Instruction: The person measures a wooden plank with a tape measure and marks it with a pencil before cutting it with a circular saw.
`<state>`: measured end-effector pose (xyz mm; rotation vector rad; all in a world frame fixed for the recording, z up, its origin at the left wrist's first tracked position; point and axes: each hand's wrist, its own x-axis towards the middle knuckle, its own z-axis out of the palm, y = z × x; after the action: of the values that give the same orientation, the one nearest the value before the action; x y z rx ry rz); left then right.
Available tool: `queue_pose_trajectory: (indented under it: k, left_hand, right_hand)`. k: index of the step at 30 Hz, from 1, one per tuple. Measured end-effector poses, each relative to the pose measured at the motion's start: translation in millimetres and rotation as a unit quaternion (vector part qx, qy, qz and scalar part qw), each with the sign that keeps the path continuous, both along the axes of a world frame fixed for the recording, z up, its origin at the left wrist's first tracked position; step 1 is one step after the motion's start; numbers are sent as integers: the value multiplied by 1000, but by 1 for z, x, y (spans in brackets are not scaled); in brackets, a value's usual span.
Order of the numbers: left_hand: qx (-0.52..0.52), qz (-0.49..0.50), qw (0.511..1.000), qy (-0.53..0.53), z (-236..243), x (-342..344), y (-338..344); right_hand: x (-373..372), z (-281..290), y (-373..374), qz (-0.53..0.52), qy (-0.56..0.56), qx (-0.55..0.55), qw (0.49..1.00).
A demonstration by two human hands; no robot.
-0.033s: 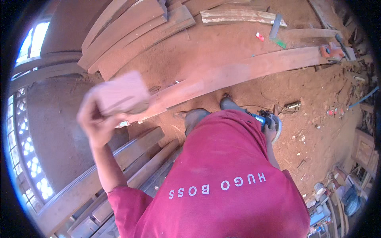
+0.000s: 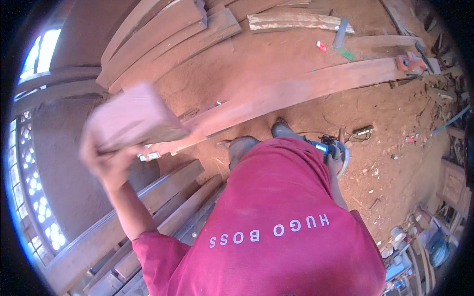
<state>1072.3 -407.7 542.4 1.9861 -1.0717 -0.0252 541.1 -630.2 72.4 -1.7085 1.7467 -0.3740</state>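
Above the long reddish plank [image 2: 316, 86], left hand [image 2: 106, 163] grips a pale rectangular wood block [image 2: 131, 118] from below; right hand [image 2: 335, 160] clasps a blue-bodied circular saw [image 2: 330, 149].

Left hand [image 2: 106, 163] and wood block [image 2: 131, 118] motion-blurred; right hand [image 2: 335, 160] mostly hidden behind torso.

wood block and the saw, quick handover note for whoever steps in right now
Left hand: raised at the person's left, fingers closed on a pale wood block, blurred.
Right hand: low at the right side, gripping a blue power saw with a round guard; its cord trails on the dirt floor.
Long plank lies across the floor ahead of the feet; more boards are stacked beyond.
Done: block lifted, saw in hand.
Left: cannot tell from this view.
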Motion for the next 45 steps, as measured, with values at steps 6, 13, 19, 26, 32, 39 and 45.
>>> queue_pose_trajectory:
  k: [6,13,19,26,32,39,45]
  left_hand:
    - [-382,52,915,120,52,35,34]
    - [-163,28,983,82,-109,18,42]
    - [221,48,969,101,-178,36,63]
    - [419,53,900,102,-351,66,125]
    - [339,-15,940,-47,-435,-14,1]
    - [309,-66,947,-57,-444,-75,-145]
    - [392,-56,918,-19,-473,-76,-181]
  right_hand:
    - [15,-6,-3,-30,33,47,998]
    - [6,-2,1,-85,70,105,988]
    - [-14,-19,9,-76,24,63,995]
    - [1,-14,8,-64,55,80,993]
    - [-88,-93,-5,-88,-16,24,996]
    - [41,62,10,2,-104,9,995]
    - [15,62,18,12,-115,14,993]
